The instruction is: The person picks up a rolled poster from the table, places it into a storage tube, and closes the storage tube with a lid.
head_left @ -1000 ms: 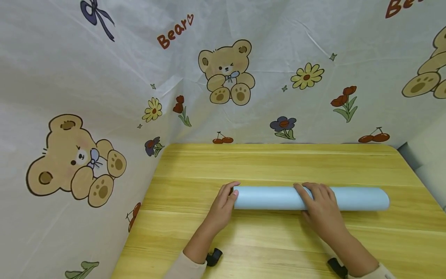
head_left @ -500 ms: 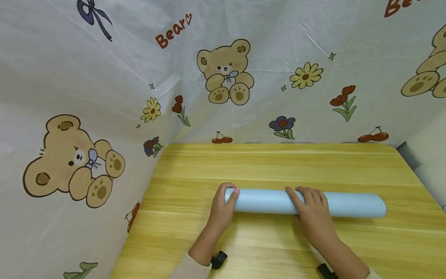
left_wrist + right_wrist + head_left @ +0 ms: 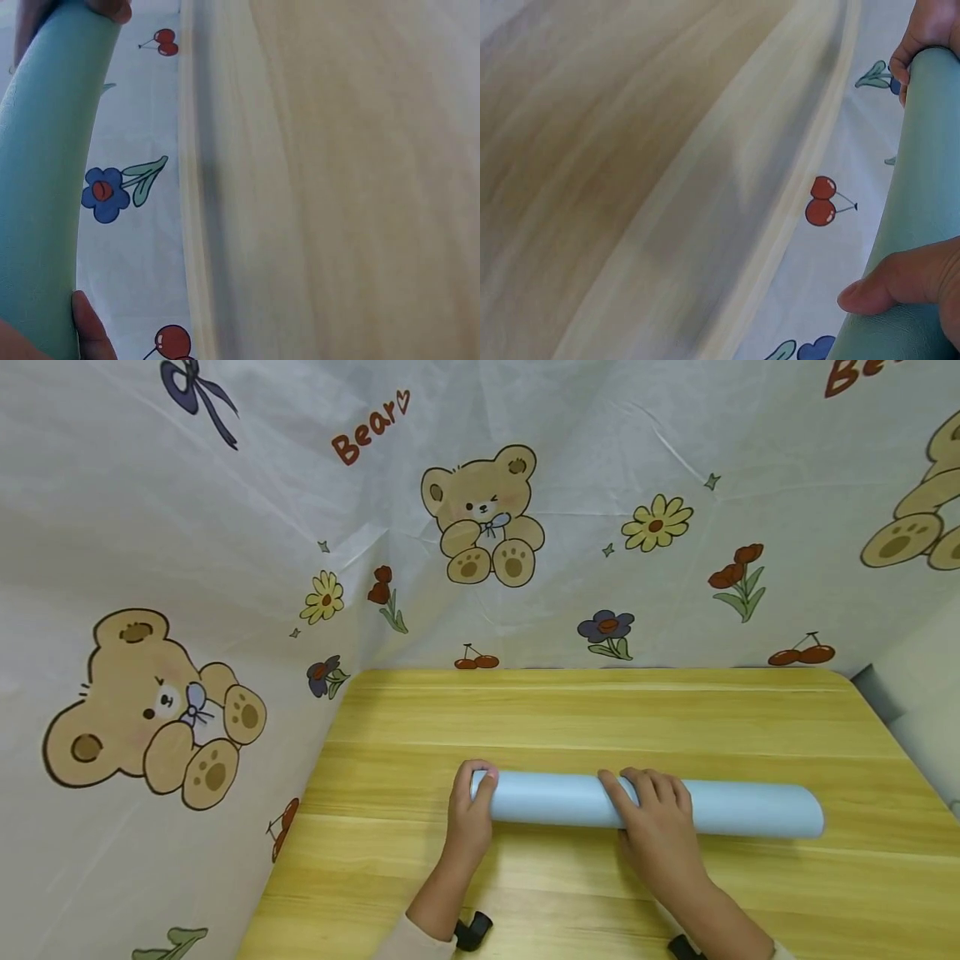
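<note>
A rolled-up light blue mat [image 3: 551,797] lies crosswise in front of me, its right end slightly nearer. Both wrist views show its finely grained surface, apparently raised above the wooden table [image 3: 600,718]. My left hand [image 3: 471,818] grips the left end, thumb over the near top and fingers round the far side. Further along, just right of the roll's middle, my right hand [image 3: 660,827] grips it from above with fingers over the top. The right thumb [image 3: 889,285] presses along the roll in the right wrist view. The undersides of both grips are hidden.
A pale cloth backdrop [image 3: 570,460] with bears and flowers hangs behind and to the left of the table. Black wrist-strap pieces [image 3: 472,931] show beside both forearms. A pale surface [image 3: 930,727] lies beyond the right edge.
The roll and both hands have shifted left and nearer to me, and its right end has dipped nearer. My left thumb has moved from the end's edge onto the roll.
</note>
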The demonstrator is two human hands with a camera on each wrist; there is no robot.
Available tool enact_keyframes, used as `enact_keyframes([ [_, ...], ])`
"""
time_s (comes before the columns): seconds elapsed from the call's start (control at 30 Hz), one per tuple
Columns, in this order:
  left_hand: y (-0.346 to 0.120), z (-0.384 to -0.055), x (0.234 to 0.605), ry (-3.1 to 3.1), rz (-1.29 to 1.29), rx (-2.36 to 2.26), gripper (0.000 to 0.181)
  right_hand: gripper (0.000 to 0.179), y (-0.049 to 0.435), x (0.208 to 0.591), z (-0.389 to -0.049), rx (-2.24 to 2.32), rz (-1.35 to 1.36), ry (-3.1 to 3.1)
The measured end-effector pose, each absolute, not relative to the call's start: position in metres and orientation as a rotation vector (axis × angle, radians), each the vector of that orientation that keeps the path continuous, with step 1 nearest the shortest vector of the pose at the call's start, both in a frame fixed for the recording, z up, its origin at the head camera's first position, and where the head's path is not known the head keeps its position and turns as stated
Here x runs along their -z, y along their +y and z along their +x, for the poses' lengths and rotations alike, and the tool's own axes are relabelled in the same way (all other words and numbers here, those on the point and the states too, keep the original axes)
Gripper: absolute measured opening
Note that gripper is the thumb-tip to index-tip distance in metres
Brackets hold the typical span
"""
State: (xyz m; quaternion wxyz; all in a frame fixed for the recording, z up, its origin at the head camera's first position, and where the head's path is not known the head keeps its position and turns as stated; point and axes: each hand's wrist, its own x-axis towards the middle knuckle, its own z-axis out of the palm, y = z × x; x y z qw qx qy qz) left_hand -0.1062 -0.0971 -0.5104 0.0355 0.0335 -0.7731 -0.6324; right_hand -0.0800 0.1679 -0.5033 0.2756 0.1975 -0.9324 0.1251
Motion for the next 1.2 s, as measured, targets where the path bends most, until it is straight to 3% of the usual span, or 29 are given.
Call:
enact_keyframes([
  [0.4, -0.103, -0.106, 0.508, -2.272, 0.173, 2.082, 0.022, 0.086, 0.161, 0.506, -0.08, -0.342, 0.555, -2.527],
  [0.63, -0.118, -0.112, 0.507, -2.217, 0.215, 2.187, 0.024, 0.102, 0.176, 0.5, -0.085, -0.358, 0.561, -2.572],
  [0.77, -0.132, -0.115, 0.508, -2.154, 0.245, 2.25, 0.029, 0.086, 0.191, 0.495, -0.089, -0.418, 0.53, -2.54],
  [1.07, -0.147, -0.12, 0.504, -2.151, 0.316, 2.244, 0.033, 0.071, 0.239, 0.492, -0.097, -0.736, 0.169, -2.397],
  [1.2, -0.152, -0.123, 0.504, -2.18, 0.403, 2.236, 0.038, 0.077, 0.258, 0.496, -0.095, -1.082, -0.068, -2.43],
])
